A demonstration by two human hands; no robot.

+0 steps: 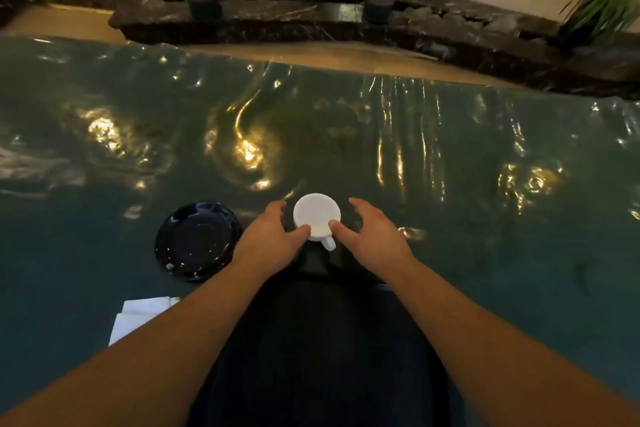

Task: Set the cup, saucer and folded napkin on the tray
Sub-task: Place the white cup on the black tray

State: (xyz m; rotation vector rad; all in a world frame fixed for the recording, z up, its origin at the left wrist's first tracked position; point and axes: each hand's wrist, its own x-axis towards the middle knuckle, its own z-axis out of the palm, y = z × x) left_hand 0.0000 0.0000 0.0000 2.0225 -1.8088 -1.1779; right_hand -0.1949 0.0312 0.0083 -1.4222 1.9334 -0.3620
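Observation:
A white cup (317, 215) stands with its handle pointing toward me, at the far end of a dark flat shape (311, 340) that looks like the tray. My left hand (273, 239) and my right hand (370, 236) flank the cup. Both thumbs touch its near side, while the fingers are spread with small gaps to its wall. A dark glossy saucer (197, 241) lies on the table to the left of my left hand. The white folded napkin (138, 317) lies nearer me on the left, partly hidden under my left forearm.
The table (450, 166) wears a shiny wrinkled green cover with bright light reflections. Beyond its far edge runs a dark stone ledge (311, 17) with several potted plants.

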